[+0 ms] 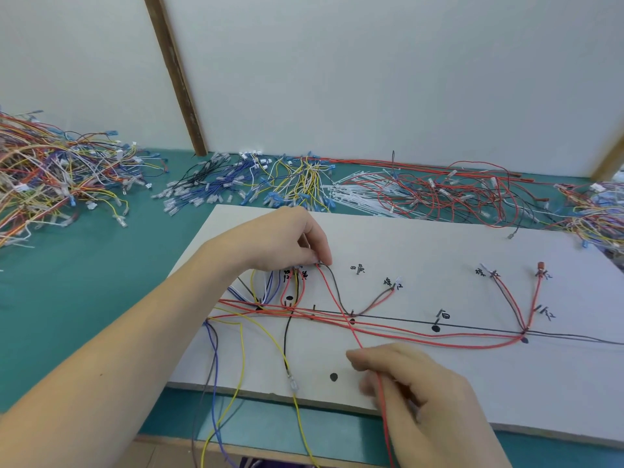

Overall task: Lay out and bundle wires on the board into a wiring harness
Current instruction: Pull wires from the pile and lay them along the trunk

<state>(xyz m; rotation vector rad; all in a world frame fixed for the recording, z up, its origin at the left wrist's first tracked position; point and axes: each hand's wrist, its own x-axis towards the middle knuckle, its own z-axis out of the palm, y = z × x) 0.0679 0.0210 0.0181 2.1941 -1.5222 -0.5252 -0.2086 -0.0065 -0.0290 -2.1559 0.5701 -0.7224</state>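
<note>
While L hand (287,238) pinches red wire (337,298) end at board (472,383), R hand (415,390) fingers pinch its slack.

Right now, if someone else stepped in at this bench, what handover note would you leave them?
Left hand pinches the top end of a red wire at a marked spot on the board.
Right hand grips the same wire lower down, near the front edge.
Done: several red, black, yellow and blue wires already routed along the drawn line.
Left: seat this wire, add more from the loose wire piles, then bundle.
</note>
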